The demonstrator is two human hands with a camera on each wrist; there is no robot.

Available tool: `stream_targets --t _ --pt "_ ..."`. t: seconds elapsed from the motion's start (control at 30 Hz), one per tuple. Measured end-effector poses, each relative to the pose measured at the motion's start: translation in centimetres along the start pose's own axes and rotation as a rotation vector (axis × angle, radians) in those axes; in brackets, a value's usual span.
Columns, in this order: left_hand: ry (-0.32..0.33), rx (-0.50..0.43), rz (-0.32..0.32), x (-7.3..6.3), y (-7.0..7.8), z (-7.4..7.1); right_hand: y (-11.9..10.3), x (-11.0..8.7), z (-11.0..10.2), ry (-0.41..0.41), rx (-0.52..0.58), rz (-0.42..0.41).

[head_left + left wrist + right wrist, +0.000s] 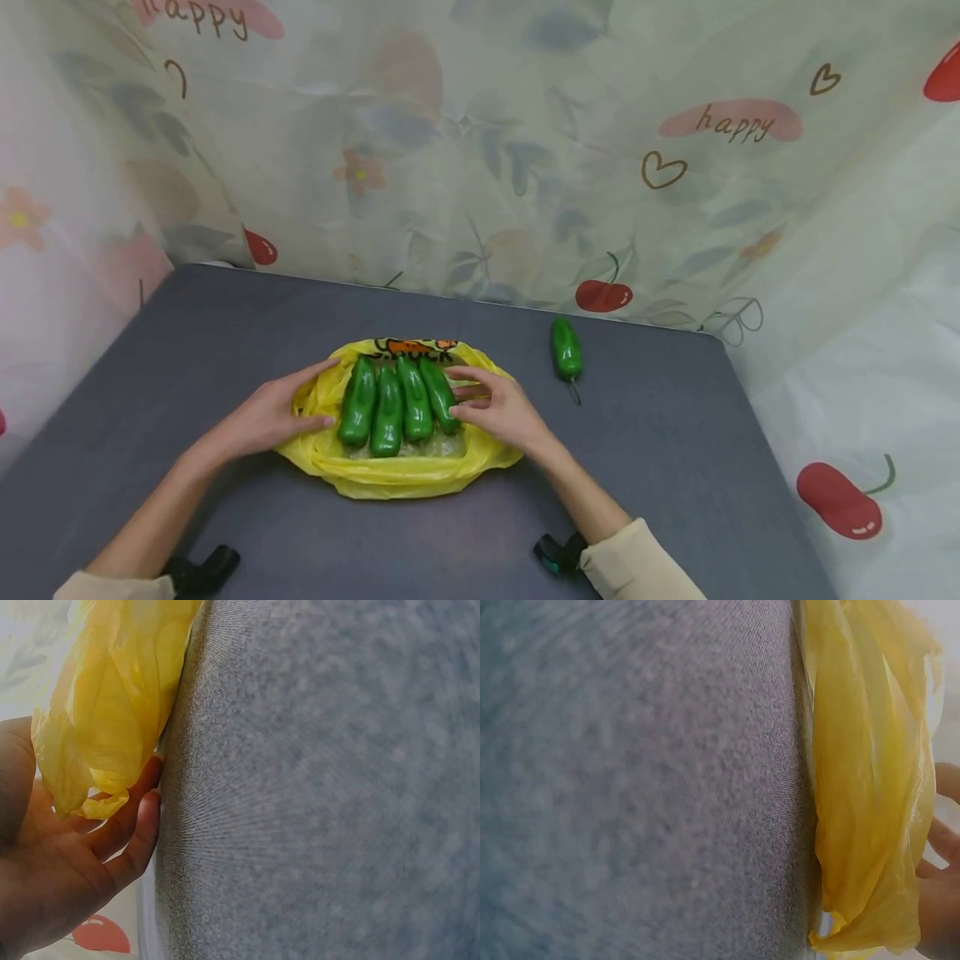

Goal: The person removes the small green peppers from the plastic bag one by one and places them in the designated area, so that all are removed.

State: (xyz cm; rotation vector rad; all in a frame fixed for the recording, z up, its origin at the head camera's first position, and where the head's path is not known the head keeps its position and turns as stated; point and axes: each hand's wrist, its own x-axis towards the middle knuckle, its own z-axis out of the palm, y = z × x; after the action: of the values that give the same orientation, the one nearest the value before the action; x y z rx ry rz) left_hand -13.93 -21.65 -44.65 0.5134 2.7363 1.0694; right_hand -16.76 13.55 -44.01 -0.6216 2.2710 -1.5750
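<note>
Several glossy green peppers (387,412) lie side by side in a spread-out yellow plastic bag (397,479) on the table. At the bag's left side, my left hand (273,417) has its thumb and fingers apart, touching the bag's edge; in the left wrist view its fingers (139,836) lie beside the crumpled yellow plastic. From the right, my right hand (498,408) reaches over the bag's rim, thumb and fingertips right at the side of the rightmost pepper (439,396). In the right wrist view, the bag (870,787) partly hides that hand.
One more green pepper (566,348), with a thin stem, lies apart near the table's back edge, right of the bag. The dark grey table (420,550) is bounded at the back and sides by a printed curtain (465,167).
</note>
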Motion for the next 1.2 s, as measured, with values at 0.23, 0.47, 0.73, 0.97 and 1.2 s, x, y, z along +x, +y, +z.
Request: stream_targets --t 0.23,0.47,0.73,0.97,1.2 --pt "-0.005 -0.007 0.004 0.0 0.3 -0.1 0.2 0.3 0.3 0.000 -0.095 0.044" --pt "-0.002 -0.005 0.016 0.0 0.2 -0.1 0.5 0.7 1.0 -0.033 -0.221 0.059" --pt "-0.002 -0.007 0.017 -0.1 0.1 -0.1 0.5 1.1 1.4 -0.064 -0.292 0.034" --pt "-0.009 -0.017 0.012 -0.1 0.1 -0.1 0.7 1.4 1.8 -0.078 -0.449 -0.006" --pt "-0.006 -0.011 0.023 -0.1 0.0 -0.1 0.6 1.5 1.9 -0.064 -0.472 -0.002"
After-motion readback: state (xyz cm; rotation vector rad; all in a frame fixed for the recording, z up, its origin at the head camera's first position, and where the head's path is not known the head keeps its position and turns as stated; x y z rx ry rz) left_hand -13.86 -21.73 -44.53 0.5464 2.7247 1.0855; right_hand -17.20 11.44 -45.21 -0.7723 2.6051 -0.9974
